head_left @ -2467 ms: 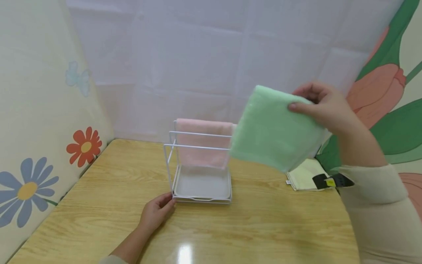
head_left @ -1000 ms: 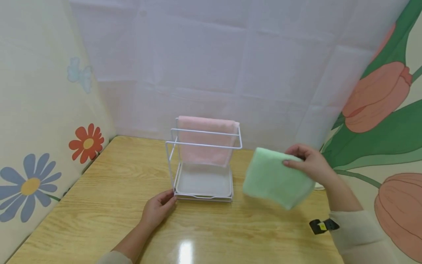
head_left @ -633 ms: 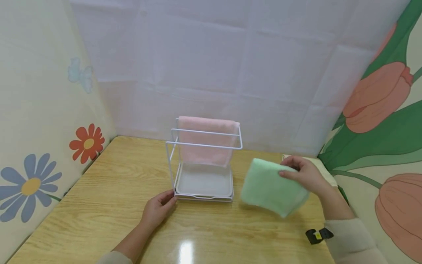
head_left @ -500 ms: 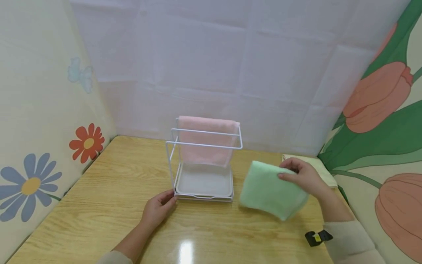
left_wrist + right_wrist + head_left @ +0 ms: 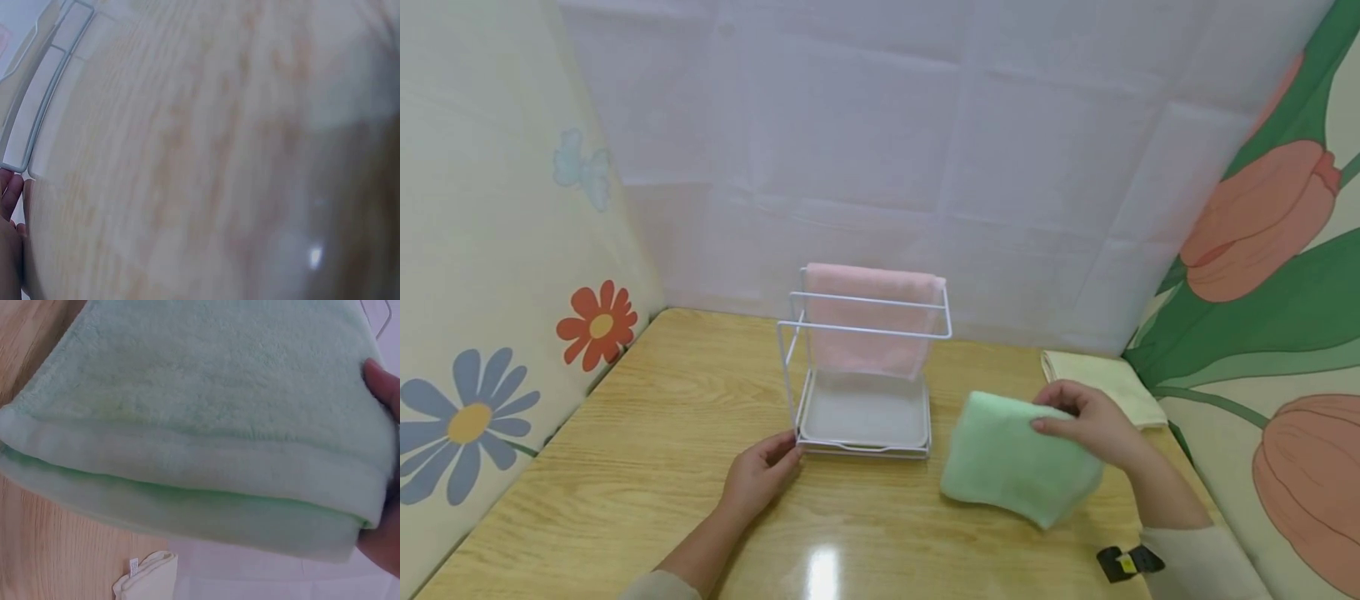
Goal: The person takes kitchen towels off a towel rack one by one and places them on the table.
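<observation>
My right hand [image 5: 1086, 421] pinches the top edge of a folded pale green towel [image 5: 1015, 458], which hangs tilted over the table right of a small white wire rack [image 5: 865, 330]. The right wrist view shows this green towel [image 5: 206, 381] close up, with its folded layers slightly apart. At the rack's front left corner, my left hand [image 5: 760, 475] holds the base between thumb and fingers; the left wrist view shows the rack [image 5: 47, 103] at its edge. A pink towel [image 5: 868, 354] drapes over the rearmost bar. The two front bars carry nothing.
In the rack's base sits a shallow white tray [image 5: 865, 408]. A folded pale yellow towel [image 5: 1108, 383] lies behind the right hand, near the table's [image 5: 685, 417] right edge. White sheeting [image 5: 850, 125] stands behind, with flower-printed panels at both sides.
The right hand has lowered the green towel from beside the rack's top towards the table, bringing the yellow towel back into fuller view. The left hand has stayed at the rack's corner.
</observation>
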The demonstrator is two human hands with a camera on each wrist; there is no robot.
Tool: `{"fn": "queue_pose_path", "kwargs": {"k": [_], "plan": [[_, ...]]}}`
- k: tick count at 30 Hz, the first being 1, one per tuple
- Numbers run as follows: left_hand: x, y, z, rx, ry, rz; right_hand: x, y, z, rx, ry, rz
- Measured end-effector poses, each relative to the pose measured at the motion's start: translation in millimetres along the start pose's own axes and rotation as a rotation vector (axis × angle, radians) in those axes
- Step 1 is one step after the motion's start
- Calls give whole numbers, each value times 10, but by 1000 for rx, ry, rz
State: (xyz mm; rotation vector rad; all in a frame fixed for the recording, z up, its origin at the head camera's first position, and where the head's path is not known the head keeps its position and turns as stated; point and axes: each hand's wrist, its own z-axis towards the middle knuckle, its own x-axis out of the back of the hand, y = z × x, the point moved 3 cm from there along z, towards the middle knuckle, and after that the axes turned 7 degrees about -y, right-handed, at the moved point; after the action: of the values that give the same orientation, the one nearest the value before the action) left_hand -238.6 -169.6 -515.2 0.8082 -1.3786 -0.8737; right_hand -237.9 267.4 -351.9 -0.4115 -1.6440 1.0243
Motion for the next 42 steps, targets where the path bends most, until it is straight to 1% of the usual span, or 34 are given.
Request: {"fn": "queue_pose_path", "kwargs": {"k": [3,10,12,14,19,24,34,42], "plan": [[-1,-3,2,-3,1,4,-19,-1,-17,13,-48,25],[-1,1,-5,-8,5,-5,-81,3,-11,86,-174,65],[3,4,-10,-8,7,1,-95,27,18,86,-195,62],[6,5,-15,-6,10,7,-102,66,59,67,-199,35],[6,-2,-25,-2,9,6,-86,197,186,-3,-161,-32],[-1,-12,-17,0,10,-1,-54,309,301,-77,-114,-45],[9,8,-16,-9,5,-3,-74,495,543,-138,-54,-50],[-2,4,-8,-21,8,3,-133,749,678,-185,-9,-91]]}}
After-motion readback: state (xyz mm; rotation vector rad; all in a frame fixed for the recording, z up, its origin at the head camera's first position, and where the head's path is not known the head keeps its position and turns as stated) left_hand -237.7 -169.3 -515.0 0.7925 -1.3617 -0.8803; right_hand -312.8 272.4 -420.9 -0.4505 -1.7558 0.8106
